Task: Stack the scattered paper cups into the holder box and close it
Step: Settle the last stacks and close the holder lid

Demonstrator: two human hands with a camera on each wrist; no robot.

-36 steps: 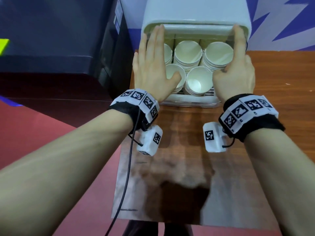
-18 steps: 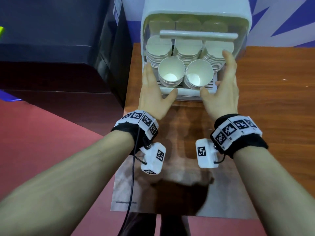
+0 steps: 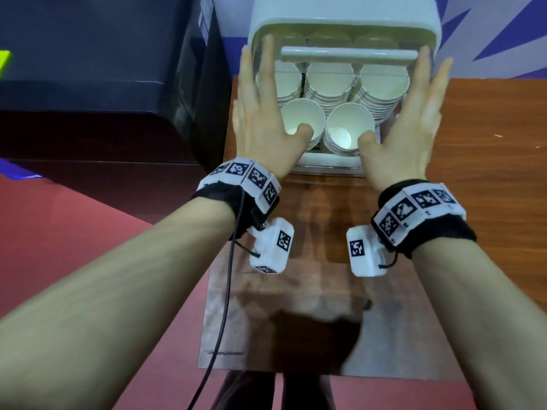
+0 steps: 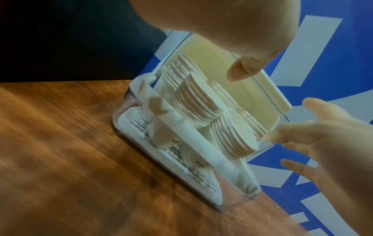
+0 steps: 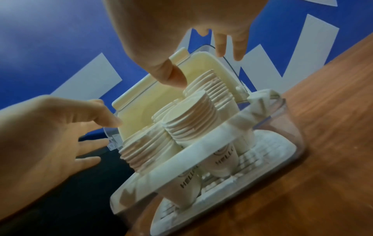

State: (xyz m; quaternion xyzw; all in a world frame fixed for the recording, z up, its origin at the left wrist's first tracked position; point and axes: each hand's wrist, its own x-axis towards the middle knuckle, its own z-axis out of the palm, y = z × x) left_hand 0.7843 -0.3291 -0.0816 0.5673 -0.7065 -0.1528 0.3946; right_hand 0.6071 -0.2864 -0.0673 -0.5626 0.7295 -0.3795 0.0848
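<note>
paper cups (image 3: 330, 84) sit stacked in the holder box (image 3: 328, 168), so closing is in hand: left hand (image 3: 260, 119) and right hand (image 3: 414, 119), fingers straight and spread, holding nothing, must next catch the raised lid (image 3: 343, 13).

Five stacks of paper cups (image 3: 349, 125), one holder box (image 3: 340, 13), two hands (image 3: 266, 125).

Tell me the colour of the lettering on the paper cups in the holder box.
Black lettering on white paper cups, clearest in the right wrist view.
</note>
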